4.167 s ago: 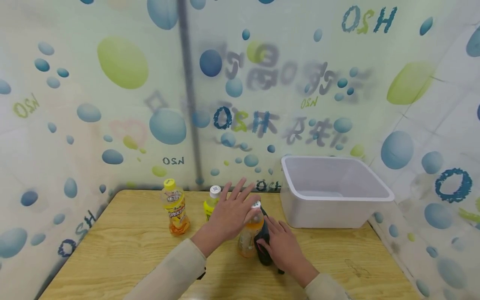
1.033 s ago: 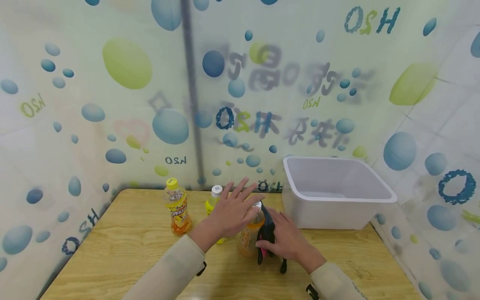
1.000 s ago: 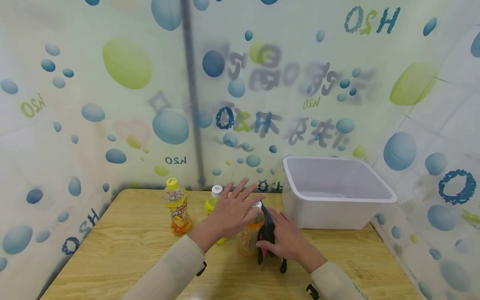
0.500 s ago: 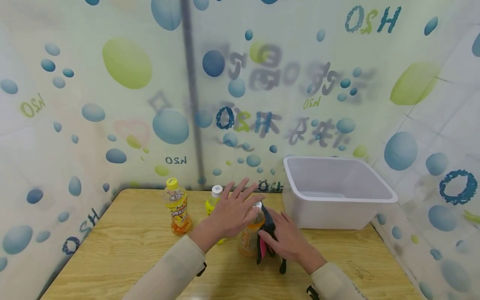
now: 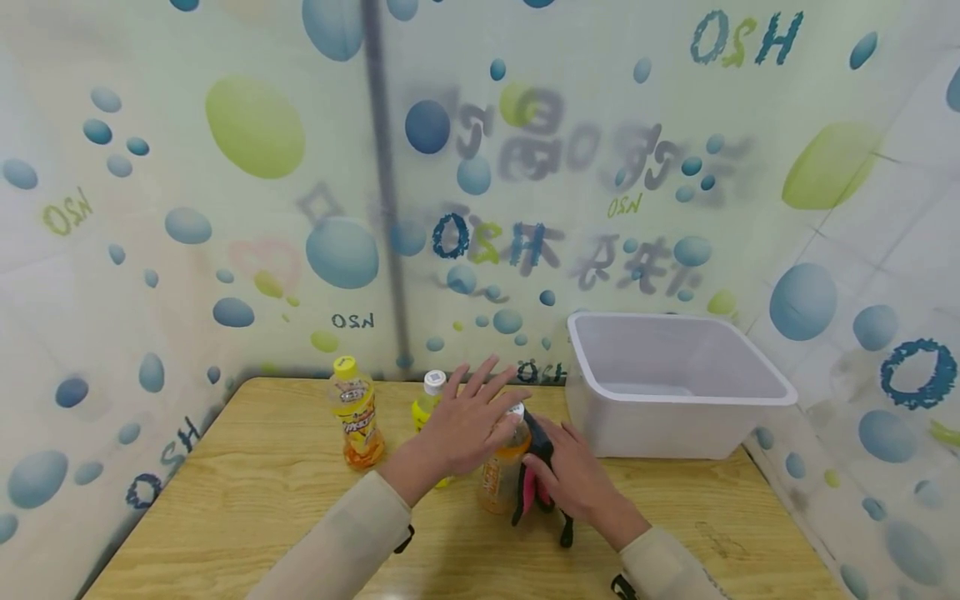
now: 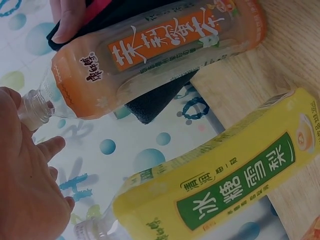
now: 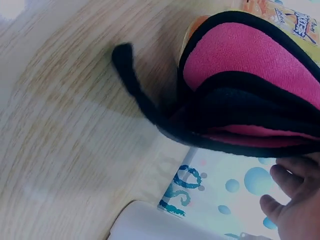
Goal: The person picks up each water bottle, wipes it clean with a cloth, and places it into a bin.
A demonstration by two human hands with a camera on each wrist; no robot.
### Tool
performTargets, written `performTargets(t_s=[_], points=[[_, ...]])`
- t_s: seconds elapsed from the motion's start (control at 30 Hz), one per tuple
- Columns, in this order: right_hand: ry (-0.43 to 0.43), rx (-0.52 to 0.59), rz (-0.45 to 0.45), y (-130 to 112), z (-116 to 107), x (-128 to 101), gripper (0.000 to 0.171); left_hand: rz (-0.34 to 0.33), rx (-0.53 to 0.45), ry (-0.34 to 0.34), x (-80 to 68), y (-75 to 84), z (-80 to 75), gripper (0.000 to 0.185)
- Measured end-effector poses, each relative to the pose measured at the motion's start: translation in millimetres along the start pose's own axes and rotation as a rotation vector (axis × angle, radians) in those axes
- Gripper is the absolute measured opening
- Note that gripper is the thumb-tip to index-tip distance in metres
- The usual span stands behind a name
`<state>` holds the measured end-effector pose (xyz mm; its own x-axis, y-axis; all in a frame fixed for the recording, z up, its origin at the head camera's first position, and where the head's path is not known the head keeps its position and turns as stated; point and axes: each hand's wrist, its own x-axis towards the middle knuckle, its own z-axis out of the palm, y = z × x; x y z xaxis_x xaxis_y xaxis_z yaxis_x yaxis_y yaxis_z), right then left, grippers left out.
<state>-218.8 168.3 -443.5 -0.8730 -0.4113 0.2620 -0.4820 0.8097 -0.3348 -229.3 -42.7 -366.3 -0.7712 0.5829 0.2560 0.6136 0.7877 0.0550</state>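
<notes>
My left hand (image 5: 461, 425), fingers spread, reaches over the white-capped bottle (image 5: 491, 482) with an orange label; in the left wrist view the palm side is at its cap. The bottle stands upright, partly hidden by that hand. My right hand (image 5: 573, 477) holds a black fabric piece (image 5: 538, 442) with pink lining, thumb on the near side, against the bottle's right side. In the right wrist view this fabric sleeve (image 7: 245, 52) gapes into folds, black-edged, with a dark cord (image 7: 131, 82) hanging off. Most of the right fingers are hidden behind it in the head view.
A yellow-labelled bottle (image 5: 422, 410) with a white cap stands behind my left forearm. Further left is a yellow-capped bottle (image 5: 360, 421) of orange drink. A white plastic bin (image 5: 660, 429) stands at the back right of the wooden table (image 5: 247, 500), before a patterned curtain (image 5: 255, 125).
The black fabric piece has shifted and unfolded in my right hand, showing more pink; the thumb has moved up along it. My left hand stays over the bottle.
</notes>
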Motion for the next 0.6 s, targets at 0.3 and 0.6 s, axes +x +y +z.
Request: performTargets(t_s=[0.3, 0.6], points=[[0.129, -0.064, -0.063, -8, -19, 3, 0.059, -0.005, 0.005, 0.020, 1.3, -0.2, 2.1, 0.048], [0.062, -0.382, -0.059, -23, -29, -1, 0.071, -0.021, 0.021, 0.023, 0.1, 1.3, 0.5, 0.049]])
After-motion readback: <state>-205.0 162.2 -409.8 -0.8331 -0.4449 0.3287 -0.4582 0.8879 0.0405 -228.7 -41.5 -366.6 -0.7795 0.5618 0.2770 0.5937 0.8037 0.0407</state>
